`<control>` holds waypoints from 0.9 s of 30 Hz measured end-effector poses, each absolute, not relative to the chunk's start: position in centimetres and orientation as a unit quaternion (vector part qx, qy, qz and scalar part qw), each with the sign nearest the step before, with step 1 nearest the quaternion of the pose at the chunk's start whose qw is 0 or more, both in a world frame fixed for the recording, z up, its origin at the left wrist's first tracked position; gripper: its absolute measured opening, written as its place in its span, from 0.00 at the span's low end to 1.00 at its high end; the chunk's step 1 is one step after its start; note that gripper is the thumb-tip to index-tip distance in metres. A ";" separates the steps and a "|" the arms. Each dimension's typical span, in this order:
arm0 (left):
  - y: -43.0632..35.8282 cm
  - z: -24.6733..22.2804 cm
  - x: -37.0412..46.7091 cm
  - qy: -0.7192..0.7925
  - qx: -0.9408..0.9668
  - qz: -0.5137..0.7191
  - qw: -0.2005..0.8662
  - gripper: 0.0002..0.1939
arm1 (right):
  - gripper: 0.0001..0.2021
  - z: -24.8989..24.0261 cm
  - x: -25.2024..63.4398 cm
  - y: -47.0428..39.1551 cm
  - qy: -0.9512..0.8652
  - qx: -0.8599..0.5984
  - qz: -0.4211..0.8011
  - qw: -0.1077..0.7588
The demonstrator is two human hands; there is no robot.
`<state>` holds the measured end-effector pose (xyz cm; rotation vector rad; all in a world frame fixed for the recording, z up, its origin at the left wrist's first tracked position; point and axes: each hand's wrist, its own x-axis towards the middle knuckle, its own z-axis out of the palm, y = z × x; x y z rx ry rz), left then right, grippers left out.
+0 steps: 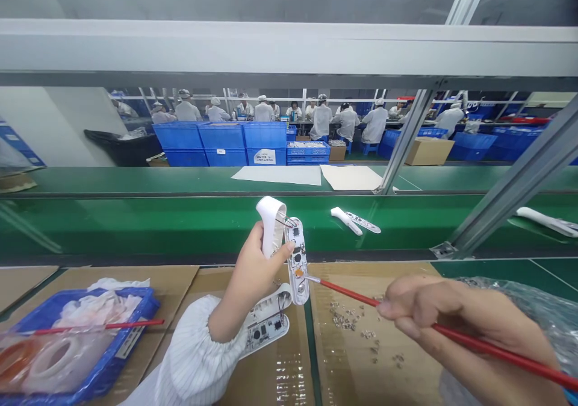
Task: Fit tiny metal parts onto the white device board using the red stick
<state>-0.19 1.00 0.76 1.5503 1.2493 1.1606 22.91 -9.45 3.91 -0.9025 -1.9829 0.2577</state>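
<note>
My left hand (pixel 255 267) grips an opened white device: its curved shell (pixel 271 225) and, joined to it by thin wires, a half carrying a circuit board (pixel 297 261). My thumb presses on the board's edge. Closed around the red handle of a thin brush (pixel 347 291) is my right hand (pixel 469 327). The brush's orange-brown tip touches the lower part of the board. Below my left wrist, another opened white device (pixel 268 321) lies on the cardboard, partly covered by my sleeve.
Small metal parts (pixel 345 318) lie scattered on the cardboard (pixel 334 370). A blue tray (pixel 103 370) at left holds tape rolls, cloth and another red stick. Beyond runs a green conveyor (pixel 180 225) with an opened device (pixel 354 220) on it. A slanted metal post (pixel 515 183) rises at right. Clear plastic (pixel 533 300) lies beside my right hand.
</note>
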 end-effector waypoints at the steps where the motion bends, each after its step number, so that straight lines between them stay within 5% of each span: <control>1: 1.0 0.8 -0.2 0.498 0.615 0.457 0.405 0.24 | 0.08 3.9 23.0 -9.5 -0.801 -0.368 0.102 0.461; 18: 1.4 0.5 -0.4 0.483 0.626 0.442 0.424 0.23 | 0.11 2.8 22.5 -8.1 -0.809 -0.358 0.075 0.461; 23: 2.0 0.0 -0.1 0.438 0.580 0.469 0.502 0.24 | 0.10 2.8 22.2 -8.5 -0.818 -0.363 0.025 0.445; 27: 2.3 -0.1 0.0 0.390 0.503 0.501 0.586 0.24 | 0.13 3.6 23.3 -9.9 -0.763 -0.396 -0.022 0.511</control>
